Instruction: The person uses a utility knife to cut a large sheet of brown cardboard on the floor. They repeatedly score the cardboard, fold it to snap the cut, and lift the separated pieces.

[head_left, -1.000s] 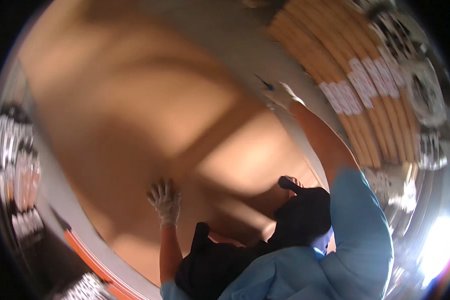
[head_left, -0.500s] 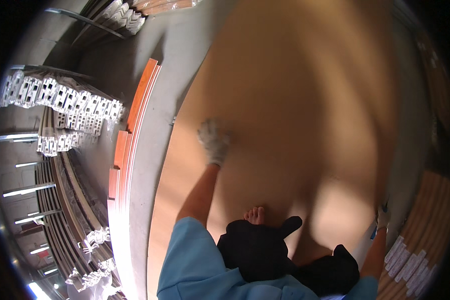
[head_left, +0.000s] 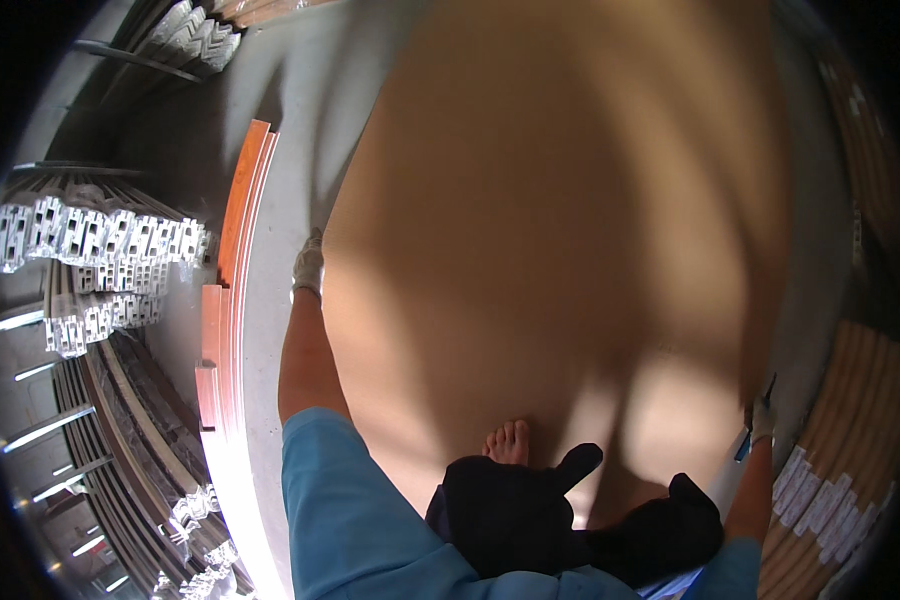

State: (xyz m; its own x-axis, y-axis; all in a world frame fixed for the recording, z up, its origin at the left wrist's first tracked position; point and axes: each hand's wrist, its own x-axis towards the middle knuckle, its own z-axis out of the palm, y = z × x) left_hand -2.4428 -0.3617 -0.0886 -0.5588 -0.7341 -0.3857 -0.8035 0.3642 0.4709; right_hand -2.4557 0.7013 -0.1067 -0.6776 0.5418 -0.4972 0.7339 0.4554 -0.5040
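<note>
A large brown sheet [head_left: 510, 250] fills the middle of the view, with broad shadows across it. At its left edge is my left hand [head_left: 308, 268] in a pale glove, the arm stretched forward. Its fingers lie together along that edge and appear closed on it, though their undersides are hidden. Beside the sheet's right edge, low in the view, my right hand [head_left: 763, 418], also gloved, is closed around a slim blue-and-black tool [head_left: 743, 446]. One thin dark end of the tool sticks up past the fingers, and the blue end shows below them.
Reddish-brown boards [head_left: 238, 220] lie on the grey floor [head_left: 288, 180] left of the sheet. Racks of wrapped white profiles [head_left: 100, 235] stand farther left. Long brown bundles with white labels [head_left: 820, 505] are at the right. My bare foot [head_left: 508, 442] is on the sheet.
My left hand has gone from lying spread on the sheet's surface to its left edge, moving left. My right hand still holds the tool and has shifted slightly up. The view has shifted somewhat.
</note>
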